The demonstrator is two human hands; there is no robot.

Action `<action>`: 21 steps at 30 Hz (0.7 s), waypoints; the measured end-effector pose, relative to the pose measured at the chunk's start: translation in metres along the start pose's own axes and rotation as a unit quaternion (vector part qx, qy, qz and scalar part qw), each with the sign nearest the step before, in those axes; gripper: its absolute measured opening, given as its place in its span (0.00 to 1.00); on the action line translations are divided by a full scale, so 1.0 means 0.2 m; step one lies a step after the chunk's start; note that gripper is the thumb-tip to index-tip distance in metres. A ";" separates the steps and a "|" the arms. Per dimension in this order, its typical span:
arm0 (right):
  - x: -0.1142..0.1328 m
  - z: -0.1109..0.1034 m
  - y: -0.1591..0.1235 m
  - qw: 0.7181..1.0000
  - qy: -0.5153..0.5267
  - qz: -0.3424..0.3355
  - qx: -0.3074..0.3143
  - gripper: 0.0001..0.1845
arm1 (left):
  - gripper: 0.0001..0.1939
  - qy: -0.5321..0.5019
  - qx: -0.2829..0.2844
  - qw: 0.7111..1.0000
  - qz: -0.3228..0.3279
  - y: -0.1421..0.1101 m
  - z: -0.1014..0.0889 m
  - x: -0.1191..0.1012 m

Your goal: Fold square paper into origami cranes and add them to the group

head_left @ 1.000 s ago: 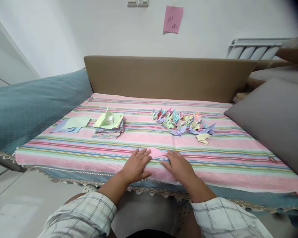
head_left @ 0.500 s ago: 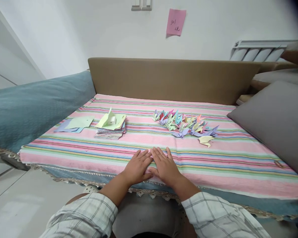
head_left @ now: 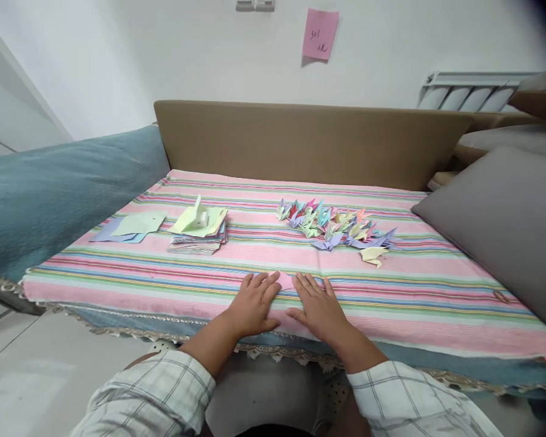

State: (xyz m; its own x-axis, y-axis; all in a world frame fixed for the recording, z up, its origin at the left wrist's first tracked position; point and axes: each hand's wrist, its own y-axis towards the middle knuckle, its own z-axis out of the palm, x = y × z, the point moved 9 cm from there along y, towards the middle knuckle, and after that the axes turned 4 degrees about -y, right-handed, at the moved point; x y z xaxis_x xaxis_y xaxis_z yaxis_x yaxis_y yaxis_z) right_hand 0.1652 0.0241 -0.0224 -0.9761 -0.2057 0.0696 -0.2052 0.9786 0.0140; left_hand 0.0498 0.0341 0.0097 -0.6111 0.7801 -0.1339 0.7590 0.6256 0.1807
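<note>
My left hand point(head_left: 256, 303) lies flat, palm down, near the front of the striped cloth point(head_left: 173, 303), fingers stretched out. Palm down beside it, my right hand point(head_left: 317, 305) has its fingers extended, with a gap between the two. In that gap a plain pink piece of paper point(head_left: 286, 281) covers some of the stripes; both hands rest against it and hide most of its outline. Beyond my right hand sits a group of folded paper cranes point(head_left: 332, 233) in many colours. One pale yellow crane point(head_left: 373, 255) lies nearest to me.
To the left stands a stack of coloured paper point(head_left: 198, 243) with a small white object point(head_left: 202, 218) on top. Loose green and lilac sheets point(head_left: 139, 223) lie farther left. A grey cushion point(head_left: 495, 218) borders the right side, and a brown backrest point(head_left: 300, 142) runs behind.
My right hand has slid to the right, away from my left, opening a gap that exposes the pink paper. The whole view has shifted slightly.
</note>
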 end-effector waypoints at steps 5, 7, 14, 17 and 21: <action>0.00 0.01 0.02 1.000 0.005 0.003 0.005 0.39 | 0.49 0.017 0.015 1.000 -0.020 0.06 0.01 0.00; 0.00 0.01 0.02 1.000 0.007 0.004 0.005 0.39 | 0.49 0.012 0.020 0.999 -0.024 0.06 0.02 0.02; 0.00 -0.03 0.00 1.000 0.012 -0.002 -0.019 0.37 | 0.49 -0.001 0.030 0.997 -0.066 -0.01 0.00 0.18; 0.01 -0.05 0.01 0.998 0.022 -0.002 -0.055 0.33 | 0.42 -0.014 0.013 0.996 -0.087 -0.03 -0.04 0.23; -0.01 -0.11 0.03 0.992 0.046 0.011 -0.118 0.23 | 0.21 0.015 -0.105 0.988 -0.115 -0.01 -0.14 0.21</action>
State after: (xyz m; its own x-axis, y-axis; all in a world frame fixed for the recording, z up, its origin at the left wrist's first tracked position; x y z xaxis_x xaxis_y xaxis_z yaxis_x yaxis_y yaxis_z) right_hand 0.1674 0.0297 -0.0001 -0.9673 -0.1940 0.1633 -0.1511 0.9582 0.2428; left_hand 0.0156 0.0652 0.0310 -0.7707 0.6149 -0.1671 0.5377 0.7683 0.3472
